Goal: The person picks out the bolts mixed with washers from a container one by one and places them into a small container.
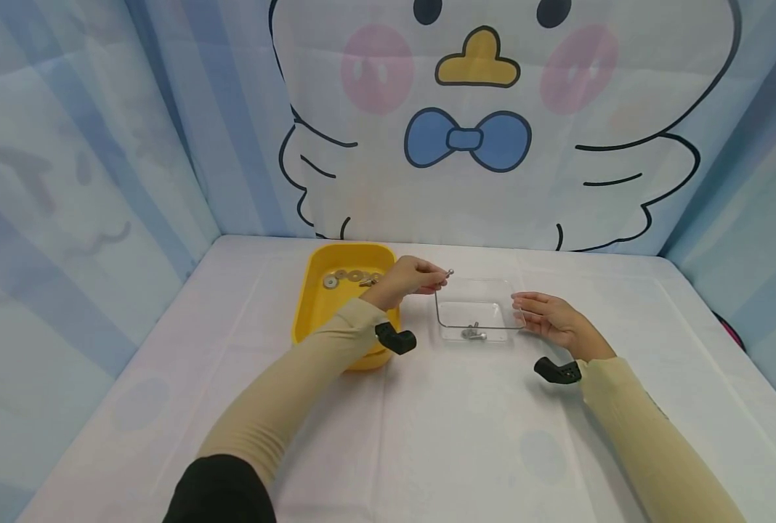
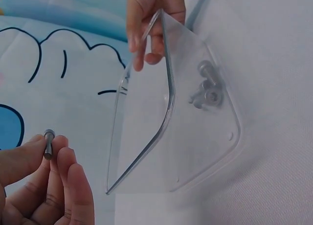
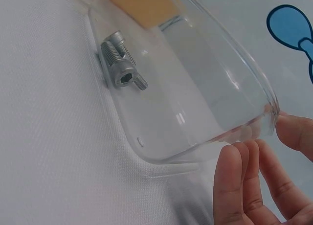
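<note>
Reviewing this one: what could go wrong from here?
The small bolt, pinched at the fingertips of the left hand, could slip and drop outside the clear box.
The right hand touches only one side of the box, so a bump might shift the loose bolts lying inside.

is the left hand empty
No, in the left wrist view the left hand pinches a small metal bolt between thumb and fingers.

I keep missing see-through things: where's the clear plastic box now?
In the head view, the clear plastic box stands just right of the yellow tray, between the left hand and the right hand.
</note>
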{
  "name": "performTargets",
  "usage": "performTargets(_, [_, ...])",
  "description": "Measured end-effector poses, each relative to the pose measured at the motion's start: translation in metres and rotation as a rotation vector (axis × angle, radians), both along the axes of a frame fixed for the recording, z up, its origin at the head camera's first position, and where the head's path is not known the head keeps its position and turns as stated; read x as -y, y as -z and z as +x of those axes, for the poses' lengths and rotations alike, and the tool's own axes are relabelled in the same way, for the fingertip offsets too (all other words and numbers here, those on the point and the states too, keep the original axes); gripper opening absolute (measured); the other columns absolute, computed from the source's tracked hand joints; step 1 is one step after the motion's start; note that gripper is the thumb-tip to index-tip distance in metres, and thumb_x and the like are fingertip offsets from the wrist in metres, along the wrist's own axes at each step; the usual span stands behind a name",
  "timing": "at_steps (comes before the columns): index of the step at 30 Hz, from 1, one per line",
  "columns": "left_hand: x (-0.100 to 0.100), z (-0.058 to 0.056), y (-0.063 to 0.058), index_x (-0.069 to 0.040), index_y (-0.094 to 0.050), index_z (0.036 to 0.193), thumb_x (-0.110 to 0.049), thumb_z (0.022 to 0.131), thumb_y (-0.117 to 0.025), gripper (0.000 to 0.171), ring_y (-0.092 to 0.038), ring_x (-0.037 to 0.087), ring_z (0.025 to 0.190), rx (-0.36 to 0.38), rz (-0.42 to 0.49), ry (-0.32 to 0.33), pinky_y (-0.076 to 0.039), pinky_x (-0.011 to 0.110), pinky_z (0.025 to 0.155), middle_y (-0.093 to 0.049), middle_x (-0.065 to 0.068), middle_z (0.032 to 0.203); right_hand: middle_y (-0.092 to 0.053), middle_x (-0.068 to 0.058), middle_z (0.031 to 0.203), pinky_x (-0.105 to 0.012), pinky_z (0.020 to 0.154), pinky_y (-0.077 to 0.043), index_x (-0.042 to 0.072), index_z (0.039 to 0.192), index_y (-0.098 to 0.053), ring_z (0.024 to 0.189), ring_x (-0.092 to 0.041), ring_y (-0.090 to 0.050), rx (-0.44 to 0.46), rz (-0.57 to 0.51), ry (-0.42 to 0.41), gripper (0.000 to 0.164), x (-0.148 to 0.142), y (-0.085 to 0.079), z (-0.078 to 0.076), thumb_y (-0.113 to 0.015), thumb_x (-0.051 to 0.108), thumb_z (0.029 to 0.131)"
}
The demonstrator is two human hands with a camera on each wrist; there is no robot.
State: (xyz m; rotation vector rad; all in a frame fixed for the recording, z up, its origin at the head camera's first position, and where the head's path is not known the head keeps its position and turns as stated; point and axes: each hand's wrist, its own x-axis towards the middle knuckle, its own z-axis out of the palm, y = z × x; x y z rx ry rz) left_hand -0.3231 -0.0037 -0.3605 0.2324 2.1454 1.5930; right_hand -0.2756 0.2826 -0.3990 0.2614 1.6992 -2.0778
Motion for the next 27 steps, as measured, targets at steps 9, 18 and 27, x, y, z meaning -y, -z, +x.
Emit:
performTargets(9, [-0.0022,0.0026,-0.0014,0.001,-0.065,0.116,-0.016,0.092,-0.060,0.030,-0.062,0.028,0.106,0.073,-0.089,0.018,-0.052,0.030,0.094,-0.067,0.016,0.113,-0.066,0.012,0.094,-0.017,0.079,-0.055,0.012,0.117,-0.046,0.086,-0.003,-0.060,0.010,0.028,-0.006,0.030,0.0007,-0.0007,0.0005,-0.061,0.014,0.091])
performTargets(18, [-0.0020,0.0052,0.0009,0.004,-0.065,0.114,-0.014,0.091,-0.060,0.029,-0.059,0.033,0.110,0.113,-0.142,0.070,-0.049,0.035,0.099,-0.064,0.020,0.118,-0.065,0.013,0.094,-0.017,0.080,-0.054,0.014,0.119,-0.044,0.087,-0.002,-0.059,0.022,0.061,0.000,0.033,0.0002,0.0002,0.0008,-0.061,0.016,0.091])
performTargets(27, [-0.0036,0.0053,0.0004,0.005,-0.067,0.107,-0.012,0.090,-0.062,0.024,-0.062,0.028,0.096,0.129,-0.171,0.078,-0.055,0.028,0.088,-0.069,0.015,0.102,-0.066,0.012,0.093,-0.017,0.079,-0.055,0.015,0.114,-0.049,0.087,-0.003,-0.060,0.017,0.054,0.010,0.026,0.0008,0.0014,0.0009,-0.062,0.017,0.091])
